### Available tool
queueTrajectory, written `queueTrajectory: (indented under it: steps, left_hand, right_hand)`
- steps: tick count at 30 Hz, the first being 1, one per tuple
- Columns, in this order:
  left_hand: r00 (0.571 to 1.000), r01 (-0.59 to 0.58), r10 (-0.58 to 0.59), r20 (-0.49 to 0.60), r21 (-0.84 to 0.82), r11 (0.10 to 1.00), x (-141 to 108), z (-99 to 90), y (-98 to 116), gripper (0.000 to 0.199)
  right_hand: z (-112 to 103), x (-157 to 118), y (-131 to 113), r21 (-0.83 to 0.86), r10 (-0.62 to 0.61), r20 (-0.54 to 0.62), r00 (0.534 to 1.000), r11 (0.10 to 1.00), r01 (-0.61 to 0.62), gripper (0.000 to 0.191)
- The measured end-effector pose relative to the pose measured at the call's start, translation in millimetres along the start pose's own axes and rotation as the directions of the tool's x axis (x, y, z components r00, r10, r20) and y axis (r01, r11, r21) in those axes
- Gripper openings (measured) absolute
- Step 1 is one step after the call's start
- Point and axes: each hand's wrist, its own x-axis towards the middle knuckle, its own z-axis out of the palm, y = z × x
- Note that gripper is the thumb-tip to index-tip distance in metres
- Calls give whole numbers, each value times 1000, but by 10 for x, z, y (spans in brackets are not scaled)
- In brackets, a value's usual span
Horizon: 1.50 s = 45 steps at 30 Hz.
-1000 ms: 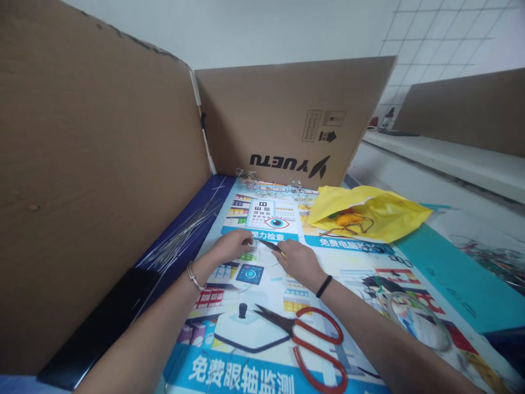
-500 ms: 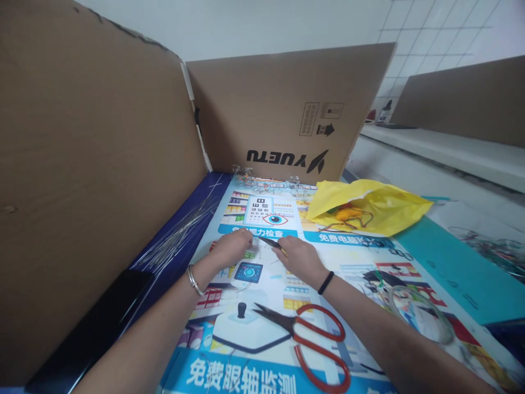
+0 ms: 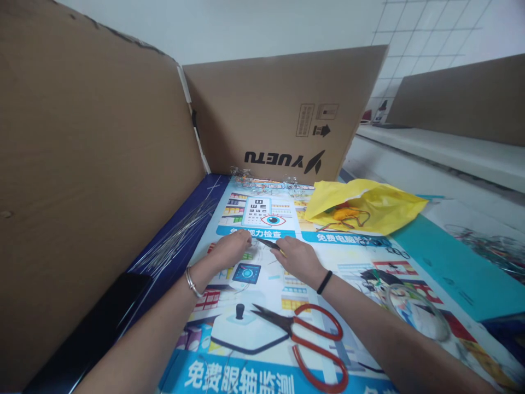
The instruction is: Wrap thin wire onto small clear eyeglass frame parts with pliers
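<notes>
My right hand (image 3: 298,258) is closed around a slim, dark pointed tool (image 3: 268,243) with a yellowish part near the fingers; its exact kind is too small to tell. The tip points left, toward my left hand (image 3: 234,247). That hand is closed in a pinch, a short gap from the tip, and whatever it holds is too fine to make out. Below both hands lies a pair of scissors (image 3: 293,328) with red handles, blades slightly apart. Everything rests on a printed poster sheet (image 3: 262,279) with Chinese lettering and eye pictures.
Cardboard panels (image 3: 270,109) stand behind and at left. Thin metal wires (image 3: 176,235) lie left beside a black glossy object (image 3: 98,323). A yellow bag (image 3: 381,205) with orange material sits at back right. A clear ring-shaped roll (image 3: 418,312) lies right, tangled wires (image 3: 488,246) beyond.
The view has shifted very slightly. Both hands hold nearly the same position, with the pointed tool still between them.
</notes>
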Motion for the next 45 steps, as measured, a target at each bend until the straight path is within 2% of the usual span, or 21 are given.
queueTrajectory:
  steps: [4,11,16,20,23,27,34,45]
  left_hand:
    - [1000,30,-30,-4,-17,999,-3,3,-26,17]
    - [1000,24,-28,-14,-229,973,1,27,-27,16]
    - [998,46,-22,55,-498,866,0,10,34,26]
    - [993,46,32,115,-615,787,3,-26,72,28]
    - [991,89,5,134,-681,727,2,-26,78,31]
    - [989,124,-26,146,-717,686,-6,-16,88,29]
    - [993,120,-69,99,-781,612,-6,-23,125,27]
    - [987,163,-111,119,-732,661,-10,-63,110,23]
  right_hand:
    - [-7,7,6,35,32,1,999,999,-32,27]
    - [-21,19,22,103,61,-22,998,993,-59,26]
    - [21,20,56,131,58,-47,997,990,-52,26]
    - [73,26,89,173,58,-84,995,984,-43,27]
    - [103,27,104,189,51,-113,992,982,-29,27]
    - [113,22,107,190,48,-137,989,981,-22,26]
    - [109,16,109,190,39,-164,986,982,-7,23]
    - [98,6,104,184,-4,-152,988,982,33,23]
